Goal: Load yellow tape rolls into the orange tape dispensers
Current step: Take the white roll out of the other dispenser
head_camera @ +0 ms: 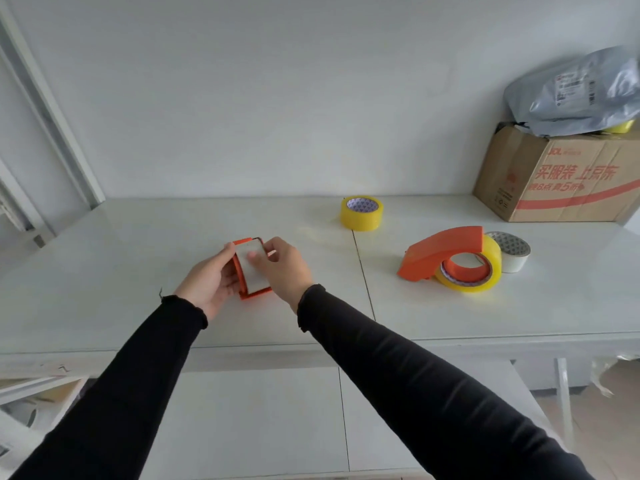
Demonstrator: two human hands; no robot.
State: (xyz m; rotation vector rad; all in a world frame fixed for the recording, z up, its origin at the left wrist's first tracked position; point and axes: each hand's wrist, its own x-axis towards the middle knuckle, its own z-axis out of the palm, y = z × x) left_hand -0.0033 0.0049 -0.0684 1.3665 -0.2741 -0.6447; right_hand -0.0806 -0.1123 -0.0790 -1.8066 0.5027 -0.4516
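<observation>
Above the middle of the white table I hold an orange tape dispenser (254, 293) with a pale, whitish roll (252, 271) seated in it. My left hand (211, 277) grips its left side. My right hand (284, 266) grips its right side, thumb resting on the roll's face. A second orange dispenser (441, 251) lies on the table to the right with a yellow tape roll (493, 261) fitted in it. One loose yellow tape roll (361, 213) stands further back, near the wall.
A white tape roll (512, 252) lies right behind the loaded dispenser. A cardboard box (554, 181) stands at the back right with a grey plastic mailer bag (578, 95) on top. A seam (363, 271) runs across the table (138, 271).
</observation>
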